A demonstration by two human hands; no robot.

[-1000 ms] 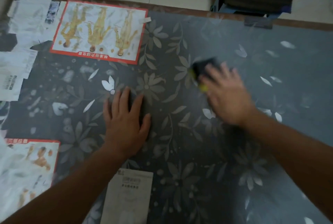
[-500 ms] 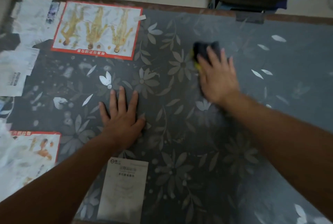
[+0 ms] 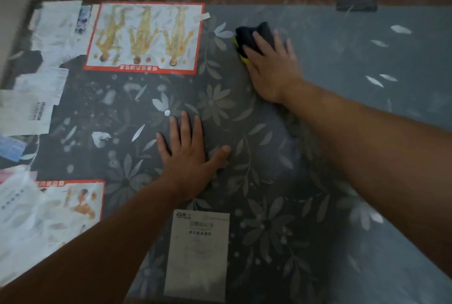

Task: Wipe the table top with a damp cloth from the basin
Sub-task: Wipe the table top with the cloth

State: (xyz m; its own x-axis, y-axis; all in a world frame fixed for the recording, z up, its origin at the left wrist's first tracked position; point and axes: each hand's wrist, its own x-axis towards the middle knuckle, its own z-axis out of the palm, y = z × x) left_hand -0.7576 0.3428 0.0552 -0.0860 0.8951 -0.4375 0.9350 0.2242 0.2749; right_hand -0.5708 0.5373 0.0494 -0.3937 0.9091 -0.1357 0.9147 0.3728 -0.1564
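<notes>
Hands lie apart on a table top (image 3: 342, 63) with a grey flower pattern. The right hand (image 3: 271, 68) is stretched toward the far side, palm down, pressing a dark cloth (image 3: 249, 36) against the surface. Its fingers lie nearly straight over the cloth rather than curled round it. The cloth is bunched under the fingertips, and a yellow-green edge shows at its left side. The cloth sits in the far middle of the table, just to the right of a red-bordered poster (image 3: 146, 36) showing three yellow figures. The left hand (image 3: 188, 159) rests flat on the table nearer the person, fingers spread and straight, holding nothing. A grey printed sheet (image 3: 198, 254) lies near the front edge, just behind the left wrist. Loose white papers (image 3: 31, 107) crowd the left edge, with a second red-bordered sheet (image 3: 73, 201) at the near left corner.
</notes>
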